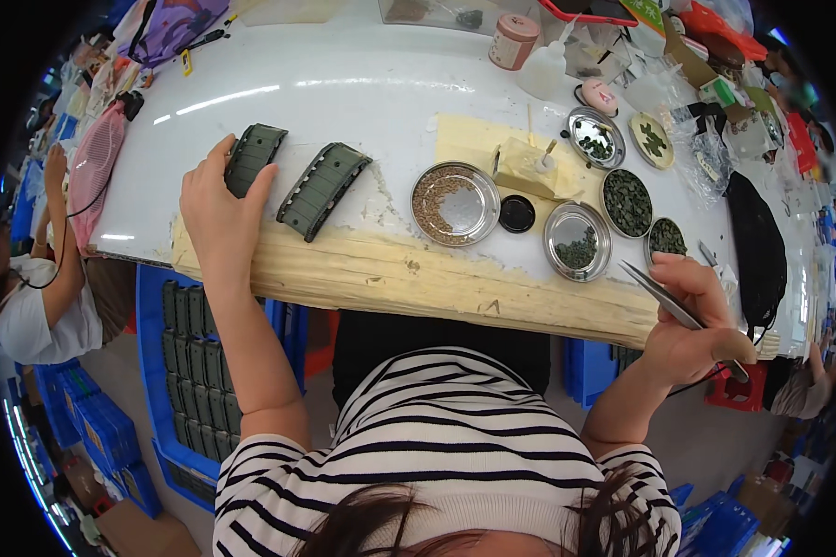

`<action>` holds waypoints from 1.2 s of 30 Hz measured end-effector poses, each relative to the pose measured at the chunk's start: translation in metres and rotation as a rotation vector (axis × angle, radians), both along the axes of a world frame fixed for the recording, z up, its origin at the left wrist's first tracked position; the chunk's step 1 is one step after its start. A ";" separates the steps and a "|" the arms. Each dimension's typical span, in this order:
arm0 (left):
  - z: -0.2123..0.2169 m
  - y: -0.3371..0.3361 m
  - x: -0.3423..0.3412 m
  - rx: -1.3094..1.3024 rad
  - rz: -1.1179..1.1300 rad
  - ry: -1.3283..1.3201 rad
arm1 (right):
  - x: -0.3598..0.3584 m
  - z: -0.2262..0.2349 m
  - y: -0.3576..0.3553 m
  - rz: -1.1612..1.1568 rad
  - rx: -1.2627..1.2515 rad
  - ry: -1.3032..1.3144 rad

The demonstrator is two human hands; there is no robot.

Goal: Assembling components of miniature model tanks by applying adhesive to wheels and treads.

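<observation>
My left hand [225, 200] grips a dark green, curved plastic part [254, 158] by its sides, at the left of the table. A second curved green part [325, 188] lies just right of it, touched by neither hand. Over the table's front edge at the right, my right hand [692, 320] is closed round metal tweezers [671, 304], their tips pointing up and left. Those tips are near a round metal dish [578, 243] with small dark green pieces. Beyond it stand a fuller dish of green pieces [627, 202] and a smaller one [666, 238].
A metal dish of small tan pieces [455, 204] and a black round lid [517, 213] sit mid-table. Behind them is a yellowish block with a small pot [529, 167]. A blue crate of green parts [163, 408] stands below left. A person [51, 288] sits at the left.
</observation>
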State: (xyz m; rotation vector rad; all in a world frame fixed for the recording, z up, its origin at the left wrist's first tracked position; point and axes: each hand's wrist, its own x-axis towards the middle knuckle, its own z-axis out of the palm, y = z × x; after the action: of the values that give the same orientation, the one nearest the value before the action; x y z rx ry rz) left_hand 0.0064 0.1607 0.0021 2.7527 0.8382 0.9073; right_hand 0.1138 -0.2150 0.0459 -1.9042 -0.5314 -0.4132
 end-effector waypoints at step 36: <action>0.002 -0.176 -0.011 -1.988 -0.587 -0.539 | 0.035 -0.044 -0.015 0.201 -0.136 0.162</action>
State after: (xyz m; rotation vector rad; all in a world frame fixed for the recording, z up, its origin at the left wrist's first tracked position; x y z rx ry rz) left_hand -0.0049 -0.0156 0.0037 0.7981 0.2992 0.2154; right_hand 0.1486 -0.2298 0.0019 -1.9708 -0.6484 -0.0934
